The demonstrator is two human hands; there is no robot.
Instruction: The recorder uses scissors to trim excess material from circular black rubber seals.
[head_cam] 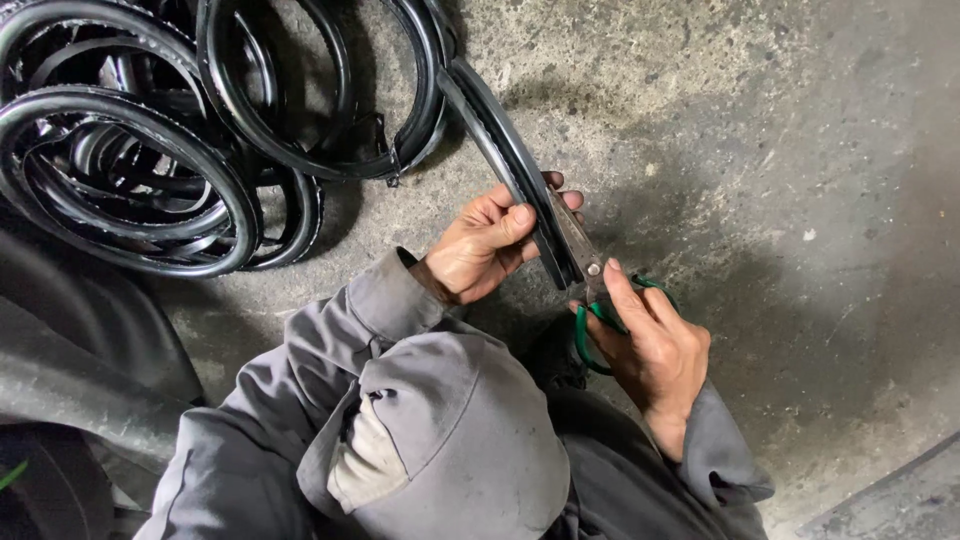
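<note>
Left hand (485, 245) fingers curled tight; right hand (650, 345) fingers clenched

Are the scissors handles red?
No, the scissors in the right hand have green handles, while the left hand holds the black rubber strip.

I see a black rubber strip (510, 165) running from eleven down to five, its cut end meeting green-handled shears (590, 290) over the concrete floor.
</note>
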